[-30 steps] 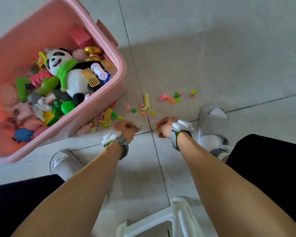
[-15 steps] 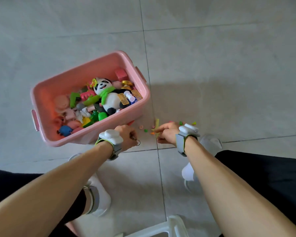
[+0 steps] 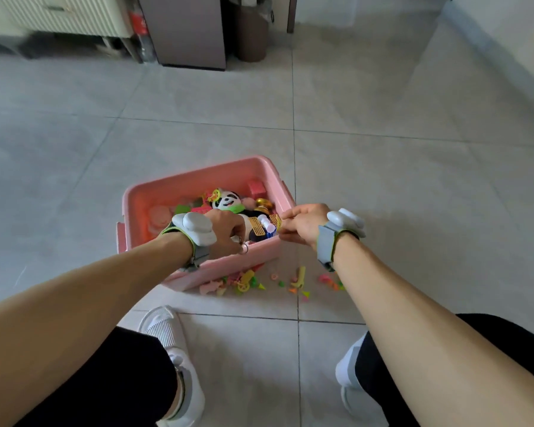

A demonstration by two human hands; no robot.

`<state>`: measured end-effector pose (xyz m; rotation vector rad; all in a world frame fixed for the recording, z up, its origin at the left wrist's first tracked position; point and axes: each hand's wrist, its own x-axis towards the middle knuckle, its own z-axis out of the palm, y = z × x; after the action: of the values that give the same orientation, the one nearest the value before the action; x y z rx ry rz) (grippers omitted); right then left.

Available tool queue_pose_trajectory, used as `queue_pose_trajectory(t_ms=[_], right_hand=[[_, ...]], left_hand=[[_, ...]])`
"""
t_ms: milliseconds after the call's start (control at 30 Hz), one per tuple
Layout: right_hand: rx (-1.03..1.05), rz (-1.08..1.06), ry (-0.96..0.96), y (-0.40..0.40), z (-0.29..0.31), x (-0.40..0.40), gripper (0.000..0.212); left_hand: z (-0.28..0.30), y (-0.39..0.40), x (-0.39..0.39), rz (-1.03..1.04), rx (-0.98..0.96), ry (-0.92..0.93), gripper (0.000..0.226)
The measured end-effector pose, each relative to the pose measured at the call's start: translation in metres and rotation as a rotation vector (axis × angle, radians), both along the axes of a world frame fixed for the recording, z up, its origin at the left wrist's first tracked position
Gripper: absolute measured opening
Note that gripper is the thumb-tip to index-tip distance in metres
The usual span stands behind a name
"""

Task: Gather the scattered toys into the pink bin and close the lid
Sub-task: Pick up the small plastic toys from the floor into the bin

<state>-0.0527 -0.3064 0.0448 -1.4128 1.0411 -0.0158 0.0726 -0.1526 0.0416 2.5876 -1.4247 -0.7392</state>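
Observation:
The pink bin [image 3: 198, 180] stands open on the tiled floor, holding a plush panda [image 3: 228, 201], a gold toy [image 3: 264, 203] and several coloured pieces. My left hand [image 3: 227, 231] hangs over the bin's near rim, its curled fingers gripping a small metal ring [image 3: 244, 248]. My right hand [image 3: 301, 223] is above the bin's right corner, fingers curled and pinched around small toy pieces that stay mostly hidden. Several small toys [image 3: 247, 280] lie scattered on the floor in front of the bin, among them a yellow boot-shaped piece [image 3: 300, 276].
My two feet in white shoes [image 3: 167, 334] stand close before the bin. At the far wall are a dark cabinet [image 3: 188, 29], a brown waste bin [image 3: 249, 32] and a white radiator-like unit [image 3: 68, 13].
I have risen from a crouch, so the view is higher. Both hands lifted from the floor by the scattered pieces up to the bin's rim, carrying what they picked up.

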Motion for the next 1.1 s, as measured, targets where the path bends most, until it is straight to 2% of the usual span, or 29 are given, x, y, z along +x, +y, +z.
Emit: queue_pose_trajectory(t_ms=[133,267,333,400,467,567,633,733,900,1033,1100], right_hand=[[-0.028,0.020,0.035,-0.015,0.008,0.020,0.028],[-0.071,0.203,0.161,-0.037,0.001,0.048,0.025],[-0.082,0.228,0.179,-0.042,-0.002,0.061,0.026],[-0.076,0.179,0.138,-0.044,-0.007,0.075,0.027],[-0.040,0.078,0.045,-0.043,-0.009,0.089,0.028],[0.002,-0.008,-0.120,-0.041,-0.011,0.110,0.026],[0.039,-0.017,-0.194,-0.043,-0.014,0.120,0.031],[0.029,0.038,-0.156,-0.043,-0.019,0.124,0.046],[-0.068,0.160,0.034,-0.045,-0.024,0.113,0.024],[-0.204,0.287,0.125,-0.040,-0.019,0.099,0.029],[-0.203,0.367,0.159,-0.037,-0.008,0.093,0.025]], left_hand=[[-0.011,0.003,0.028,0.167,-0.073,0.007,0.010],[-0.022,-0.010,0.056,0.238,-0.006,0.068,0.014],[-0.022,-0.022,0.066,0.284,0.009,0.106,0.014],[-0.027,-0.035,0.075,0.398,-0.022,0.203,0.012],[-0.030,-0.049,0.082,0.567,-0.097,0.327,0.020],[-0.030,-0.064,0.090,0.850,-0.304,0.492,0.030],[-0.031,-0.069,0.097,0.959,-0.358,0.508,0.034],[-0.044,-0.064,0.109,0.964,-0.271,0.383,0.039],[-0.036,-0.067,0.090,0.790,-0.142,0.447,0.013],[-0.029,-0.064,0.071,0.581,-0.039,0.373,0.018],[-0.030,-0.062,0.060,0.508,0.011,0.336,0.019]])
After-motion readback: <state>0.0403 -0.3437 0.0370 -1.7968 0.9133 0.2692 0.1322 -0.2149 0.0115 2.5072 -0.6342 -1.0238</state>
